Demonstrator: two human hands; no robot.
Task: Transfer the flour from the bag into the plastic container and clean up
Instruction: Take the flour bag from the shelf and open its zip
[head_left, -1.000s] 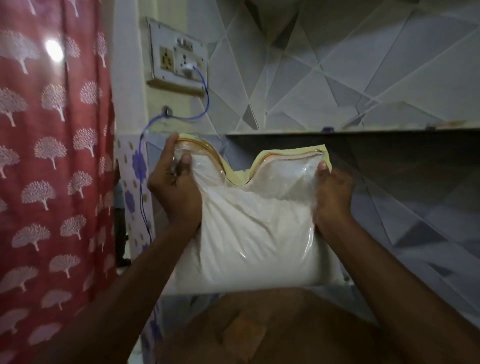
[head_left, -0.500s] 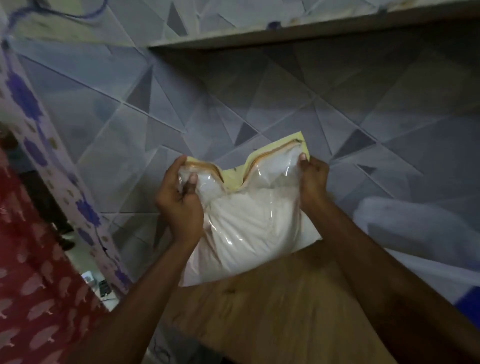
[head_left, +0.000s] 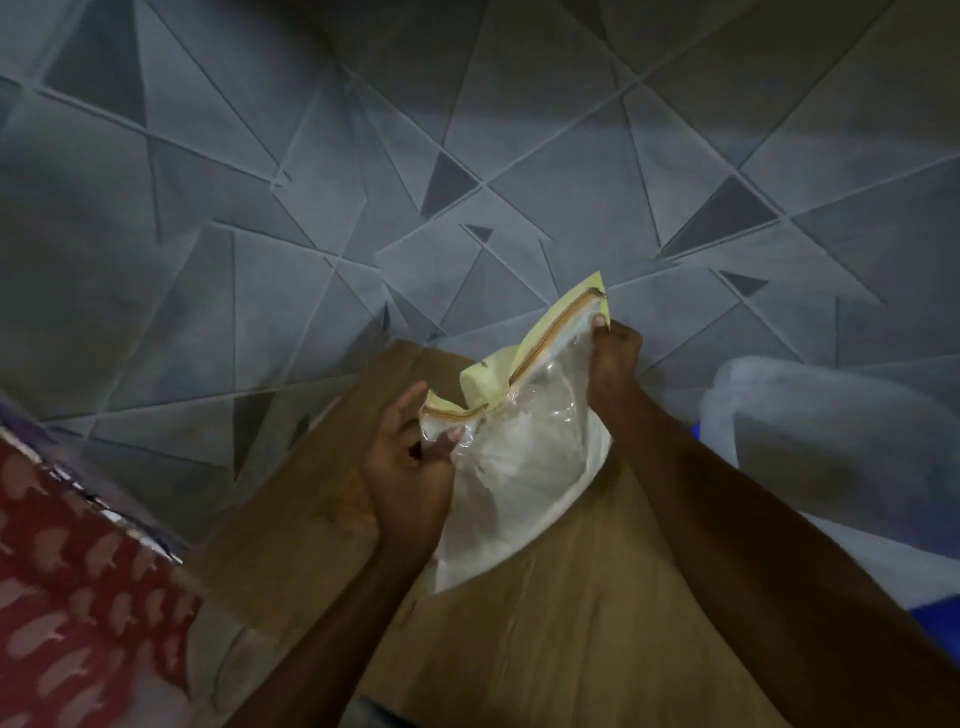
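A clear plastic bag of white flour (head_left: 524, 467) with a pale yellow zip top stands upright over the wooden table (head_left: 597, 623). My left hand (head_left: 410, 467) pinches the bag's upper left corner just below the zip. At the upper right corner my right hand (head_left: 613, 358) grips the bag's edge, holding that side higher. The yellow top edge is folded and creased between the two hands. No plastic container is in view.
A grey wall with a triangle pattern (head_left: 363, 208) rises behind the table. A red patterned curtain (head_left: 67, 597) hangs at the lower left. A pale, blurred white shape (head_left: 831, 426) lies to the right of the table, with something blue below it.
The view has tilted down from the wall socket to the table. The bag has come lower toward the table, its right corner now raised above the left.
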